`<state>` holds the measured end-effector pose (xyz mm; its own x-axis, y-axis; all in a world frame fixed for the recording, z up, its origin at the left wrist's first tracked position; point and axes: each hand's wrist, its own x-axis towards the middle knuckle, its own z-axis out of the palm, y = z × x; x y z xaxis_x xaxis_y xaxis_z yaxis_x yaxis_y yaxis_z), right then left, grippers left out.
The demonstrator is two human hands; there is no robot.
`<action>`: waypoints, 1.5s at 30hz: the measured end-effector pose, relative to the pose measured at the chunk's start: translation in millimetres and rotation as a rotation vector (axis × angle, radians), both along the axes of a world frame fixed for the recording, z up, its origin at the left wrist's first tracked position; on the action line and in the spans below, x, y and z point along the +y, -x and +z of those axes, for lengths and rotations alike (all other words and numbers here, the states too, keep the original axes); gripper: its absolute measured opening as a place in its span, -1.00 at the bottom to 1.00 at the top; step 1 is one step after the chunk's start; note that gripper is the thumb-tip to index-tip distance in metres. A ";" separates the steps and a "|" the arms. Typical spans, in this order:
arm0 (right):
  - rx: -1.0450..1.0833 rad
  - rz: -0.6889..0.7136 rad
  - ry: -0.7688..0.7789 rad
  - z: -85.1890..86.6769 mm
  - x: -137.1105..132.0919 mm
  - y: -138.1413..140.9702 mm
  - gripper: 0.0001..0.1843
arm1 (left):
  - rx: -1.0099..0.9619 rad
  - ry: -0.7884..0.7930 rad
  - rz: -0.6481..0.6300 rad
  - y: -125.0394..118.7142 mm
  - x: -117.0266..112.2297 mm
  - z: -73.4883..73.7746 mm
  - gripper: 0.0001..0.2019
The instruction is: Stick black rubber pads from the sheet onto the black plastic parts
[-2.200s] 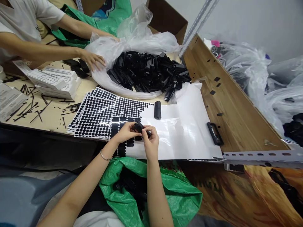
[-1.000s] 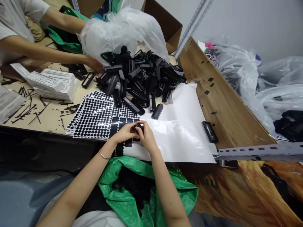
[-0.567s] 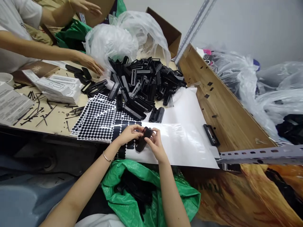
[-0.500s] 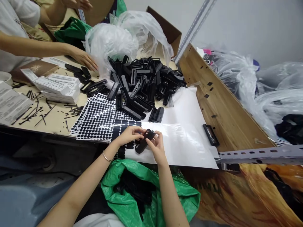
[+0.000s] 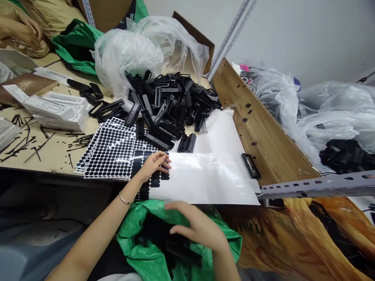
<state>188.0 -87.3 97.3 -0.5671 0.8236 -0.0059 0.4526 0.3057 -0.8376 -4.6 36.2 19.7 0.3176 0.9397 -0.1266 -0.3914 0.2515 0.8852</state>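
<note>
My left hand (image 5: 155, 166) rests over the sheet of black rounded stickers (image 5: 142, 158) near the table's front edge. Its fingers are loosely bent and apart, and nothing shows in them. Over the mouth of a green woven bag (image 5: 149, 255), my right hand (image 5: 202, 226) is open, thumb and fingers spread and slightly blurred. Under it, among dark contents in the bag, lies a blurred black plastic piece (image 5: 184, 251). Behind the stickers rises a pile of black slotted plastic pieces (image 5: 175, 101). Two of these pieces (image 5: 186, 143) stand together in front of the pile.
Dotted sticker sheets (image 5: 108, 152) lie left of my left hand, beyond them white boxes (image 5: 61, 111) and scattered thin black sticks. White film (image 5: 205, 175) covers the table's front. A wooden board (image 5: 263, 136) and metal rail border the right. Another person's hands (image 5: 26, 31) are at far left.
The black piece has left my hands and is down at the green bag. My right hand has dropped toward me and opened. The other person's hands have moved away left.
</note>
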 end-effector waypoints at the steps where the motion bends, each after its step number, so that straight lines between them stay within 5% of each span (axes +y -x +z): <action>1: -0.007 -0.034 -0.034 1.6 13.5 0.8 -0.53 | -0.007 0.003 0.012 0.2 -0.1 0.3 -0.55; 3: -0.050 -0.168 -0.097 -1.6 50.4 4.6 -0.63 | -0.011 0.002 0.018 0.7 -0.6 1.0 -0.56; 7: 0.031 -0.670 -0.368 -33.0 140.3 11.2 -0.68 | -0.012 0.000 0.023 0.6 -1.3 1.4 -0.57; 11: 0.041 -0.845 -0.253 -59.5 191.6 -1.5 -0.66 | -0.027 0.004 0.048 -0.8 0.0 -1.3 -0.56; 16: 0.187 -0.825 -0.268 -53.2 171.5 -21.0 -0.58 | -0.038 0.003 0.028 -2.1 2.2 -3.0 -0.52; 21: 0.348 -0.617 -0.292 -49.3 119.7 11.8 -0.57 | -0.090 -0.047 0.023 -1.0 1.8 -4.7 -0.46; 23: 0.328 -0.500 -0.244 -54.8 107.9 30.6 -0.58 | -0.115 -0.057 0.125 1.0 3.0 -7.3 -0.51; 25: 0.312 -0.526 -0.224 -61.9 103.7 42.9 -0.63 | -0.194 -0.013 0.297 4.3 5.6 -9.9 -0.64; 30: -0.004 -0.540 -0.334 -77.9 102.1 42.9 -0.85 | -0.558 0.203 0.546 12.7 12.0 -7.7 -0.95; 36: -0.170 -0.492 -0.367 -79.2 108.0 41.8 -0.74 | -0.617 0.381 0.517 16.3 11.1 3.6 -0.79; 41: -0.359 -0.544 -0.318 -71.8 143.3 58.8 -0.72 | -0.609 0.369 0.518 15.8 10.6 3.3 -0.77; 45: -0.290 -0.599 -0.253 -68.9 164.1 65.2 -0.82 | -0.582 0.353 0.502 14.2 12.7 -3.5 -0.88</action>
<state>122.8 76.8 28.4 -0.0208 0.9893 0.1444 0.7975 0.1035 -0.5943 -18.8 48.9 16.3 -0.0218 0.9228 -0.3846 -0.8996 0.1497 0.4102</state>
